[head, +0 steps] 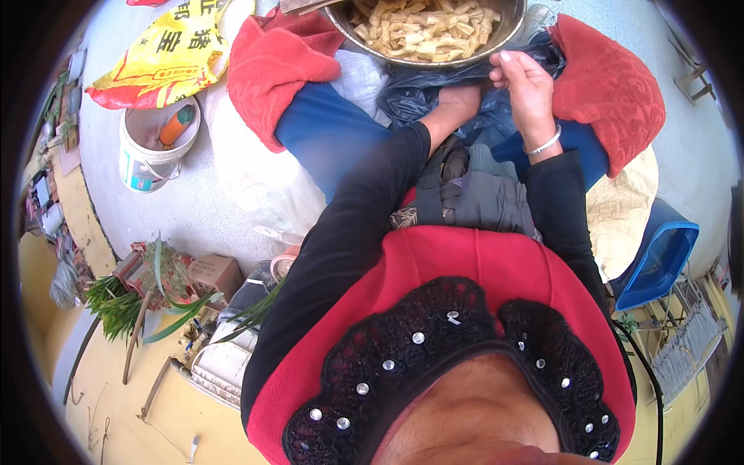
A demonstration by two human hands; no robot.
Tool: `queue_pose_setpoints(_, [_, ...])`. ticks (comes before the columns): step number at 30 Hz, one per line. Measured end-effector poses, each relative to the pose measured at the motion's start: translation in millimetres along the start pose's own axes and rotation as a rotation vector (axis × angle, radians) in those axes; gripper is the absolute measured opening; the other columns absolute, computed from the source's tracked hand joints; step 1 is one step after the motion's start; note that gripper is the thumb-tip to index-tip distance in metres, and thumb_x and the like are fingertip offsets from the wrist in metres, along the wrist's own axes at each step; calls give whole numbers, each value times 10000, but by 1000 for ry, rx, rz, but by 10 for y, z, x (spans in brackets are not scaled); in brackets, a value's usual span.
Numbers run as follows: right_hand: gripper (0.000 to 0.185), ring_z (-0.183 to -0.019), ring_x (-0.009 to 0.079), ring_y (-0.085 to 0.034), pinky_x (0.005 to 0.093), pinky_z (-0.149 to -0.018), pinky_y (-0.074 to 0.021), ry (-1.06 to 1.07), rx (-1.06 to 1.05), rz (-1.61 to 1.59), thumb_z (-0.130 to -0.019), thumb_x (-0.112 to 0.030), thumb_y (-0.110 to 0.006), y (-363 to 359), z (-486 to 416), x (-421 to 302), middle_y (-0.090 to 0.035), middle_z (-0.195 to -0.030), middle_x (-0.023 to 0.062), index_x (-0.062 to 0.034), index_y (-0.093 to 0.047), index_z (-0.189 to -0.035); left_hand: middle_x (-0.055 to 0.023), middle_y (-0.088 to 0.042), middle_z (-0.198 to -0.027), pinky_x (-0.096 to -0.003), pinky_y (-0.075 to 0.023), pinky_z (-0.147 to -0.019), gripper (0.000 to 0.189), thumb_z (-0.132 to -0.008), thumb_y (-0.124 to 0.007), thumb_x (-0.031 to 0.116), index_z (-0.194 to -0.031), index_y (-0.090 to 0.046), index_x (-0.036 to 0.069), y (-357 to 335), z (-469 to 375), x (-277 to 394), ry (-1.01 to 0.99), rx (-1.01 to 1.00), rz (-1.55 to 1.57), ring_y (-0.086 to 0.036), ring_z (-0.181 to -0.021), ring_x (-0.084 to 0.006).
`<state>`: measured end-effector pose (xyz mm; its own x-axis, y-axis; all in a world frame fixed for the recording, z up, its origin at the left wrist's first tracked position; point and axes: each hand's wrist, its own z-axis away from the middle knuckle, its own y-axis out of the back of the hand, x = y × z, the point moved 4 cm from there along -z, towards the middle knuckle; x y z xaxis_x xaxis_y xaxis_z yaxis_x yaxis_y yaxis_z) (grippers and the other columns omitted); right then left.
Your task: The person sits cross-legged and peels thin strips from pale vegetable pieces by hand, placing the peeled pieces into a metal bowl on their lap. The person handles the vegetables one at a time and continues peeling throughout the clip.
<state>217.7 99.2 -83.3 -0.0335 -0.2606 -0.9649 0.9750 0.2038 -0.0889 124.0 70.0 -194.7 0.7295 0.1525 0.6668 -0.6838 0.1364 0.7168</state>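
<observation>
A round metal basin [444, 61] with pale, cut dried pieces [427, 29] stands at the top, beyond my knees. Just below its rim, my left hand [459, 100] lies at dark plastic sheeting [407, 96] between my legs; its fingers are hidden. My right hand [523, 84], with a bracelet at the wrist, is raised by the basin's lower right rim, thumb against bent fingers. Whether anything small is pinched there cannot be told. Red cloths [282, 70] cover both knees.
A white bucket [145, 165] holding an orange and green item stands left, beside a yellow printed sack [168, 52]. Blue plastic bin [660, 256] and pale sack [619, 209] are at right. Potted plants [110, 302] and a cardboard box [215, 276] are lower left.
</observation>
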Motion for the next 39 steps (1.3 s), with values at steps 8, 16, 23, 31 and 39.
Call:
queue_pose_setpoints(8, [119,-823,127,-616,244,-733,-495,356,-107,430,-920,-83,-631,-21,406,-408,-660,-926,71,31,-647,-950,-114,-649,-961,-430,-499,-801,186,-822,-616,130,-982,-709,116,707,664,338,-352,71,-45,-611,-939,-318])
queue_pose_setpoints(16, [407,-884,283,-667,347,-782,-513,358,-583,348,-835,-249,-725,-701,899,-915,-669,-941,141,-7,-621,-1146,-15,-570,-741,-251,-419,-598,231,-985,-530,196,-925,-615,-10,2107,1533,585,55,-254,1074,-515,-642,-97])
queue_pose_setpoints(23, [184,-572,136,-548,265,-548,-423,261,-626,483,-809,-128,-768,-338,966,-1538,-588,-685,47,2,-645,-852,103,-318,-531,-260,-235,-471,294,-1035,-437,379,-870,-482,139,3652,2186,560,-397,272,1502,-254,-429,-52])
queue_pose_setpoints(31, [177,-701,96,-531,229,-632,-421,298,-286,744,-879,-77,-689,458,1022,-1781,-610,-820,36,46,-651,-1001,37,-376,-608,-267,-236,-489,278,-1027,-483,281,-969,-546,16,3463,2204,-14,-230,555,1108,-272,-506,-68])
queue_pose_setpoints(39, [113,-715,334,-644,376,-602,-509,392,-636,940,-873,-124,-672,-281,1002,-1262,-654,-801,149,-28,-664,-930,-125,-643,-1071,-419,-486,-817,493,-765,-748,298,-1147,-610,18,2169,1458,763,-446,99,-86,-599,-964,-323])
